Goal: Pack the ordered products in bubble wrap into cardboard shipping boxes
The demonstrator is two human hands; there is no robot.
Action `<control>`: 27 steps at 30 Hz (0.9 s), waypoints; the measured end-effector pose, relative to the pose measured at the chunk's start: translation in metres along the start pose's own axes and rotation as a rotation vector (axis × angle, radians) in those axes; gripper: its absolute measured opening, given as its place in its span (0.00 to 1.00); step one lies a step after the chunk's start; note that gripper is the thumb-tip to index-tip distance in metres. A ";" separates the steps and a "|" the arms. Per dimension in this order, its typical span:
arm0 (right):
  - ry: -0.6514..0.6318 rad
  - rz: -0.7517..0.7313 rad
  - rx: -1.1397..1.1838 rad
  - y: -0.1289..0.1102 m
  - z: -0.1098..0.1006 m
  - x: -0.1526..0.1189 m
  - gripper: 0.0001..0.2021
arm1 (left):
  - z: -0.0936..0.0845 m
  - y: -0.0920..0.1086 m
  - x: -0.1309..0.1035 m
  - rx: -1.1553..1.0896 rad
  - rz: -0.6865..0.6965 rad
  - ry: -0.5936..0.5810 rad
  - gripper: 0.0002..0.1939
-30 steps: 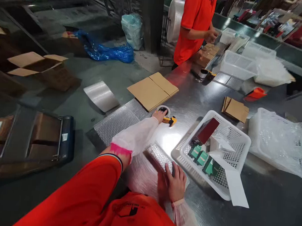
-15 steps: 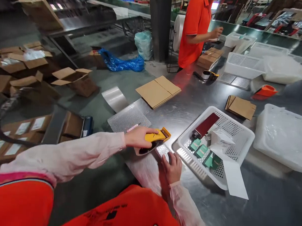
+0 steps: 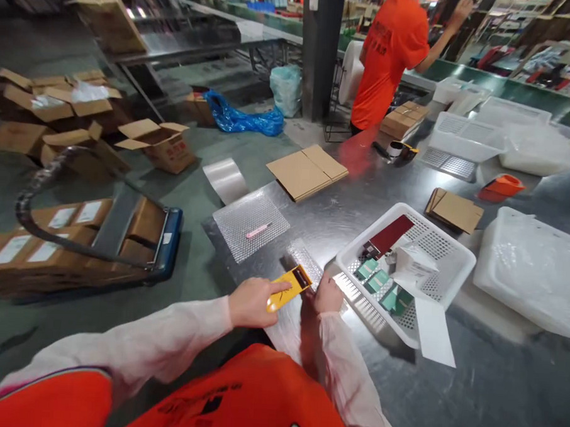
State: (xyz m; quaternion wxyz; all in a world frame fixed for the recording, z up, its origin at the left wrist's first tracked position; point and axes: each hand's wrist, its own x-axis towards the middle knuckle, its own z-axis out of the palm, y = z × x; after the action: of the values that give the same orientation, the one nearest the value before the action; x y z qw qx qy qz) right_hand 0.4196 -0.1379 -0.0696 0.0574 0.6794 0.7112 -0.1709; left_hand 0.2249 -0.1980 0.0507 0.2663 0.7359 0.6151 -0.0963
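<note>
My left hand (image 3: 250, 303) is closed around a yellow tape dispenser (image 3: 286, 290). The dispenser's front end lies against the near end of a small bubble-wrapped packet (image 3: 304, 257) on the steel table. My right hand (image 3: 329, 295) grips the near right end of that packet, its fingertips partly hidden. Left of the packet, a sheet of bubble wrap (image 3: 238, 214) lies flat with a pink pen-like knife (image 3: 258, 230) on top. To the right stands a white perforated basket (image 3: 457, 271) holding a dark red box (image 3: 392, 236), several green boxes (image 3: 375, 280) and white papers.
Flat cardboard (image 3: 308, 172) lies at the table's far left edge, with a smaller cardboard stack (image 3: 454, 210) beyond the basket. A white tub with plastic bags (image 3: 537, 268) stands at right. A loaded trolley (image 3: 173, 243) is on the floor. A co-worker (image 3: 391, 54) stands across the table.
The dispenser has moved down and towards me, uncovering the packet and the pink knife. My right hand has closed on the packet. The co-worker has turned and raised an arm.
</note>
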 end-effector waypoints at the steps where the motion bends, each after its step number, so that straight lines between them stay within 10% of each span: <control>1: -0.053 0.006 0.013 0.001 -0.005 0.002 0.42 | 0.007 -0.007 -0.011 -0.012 -0.030 -0.016 0.38; 5: -0.164 0.016 0.022 0.002 -0.015 0.005 0.42 | 0.028 -0.027 -0.015 -0.025 -0.092 -0.093 0.36; 10: -0.026 -0.013 -0.109 -0.015 -0.005 -0.009 0.42 | 0.031 -0.031 0.036 0.011 -0.039 -0.168 0.36; 27: -0.174 -0.115 0.076 -0.027 -0.025 0.022 0.49 | 0.027 0.001 0.077 0.085 0.045 -0.183 0.23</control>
State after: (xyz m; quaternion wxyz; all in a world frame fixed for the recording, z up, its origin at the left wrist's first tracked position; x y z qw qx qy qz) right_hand 0.3956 -0.1091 -0.0486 0.0834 0.6216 0.7344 -0.2592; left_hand 0.2486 -0.1462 -0.0076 0.2920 0.7481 0.5669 -0.1835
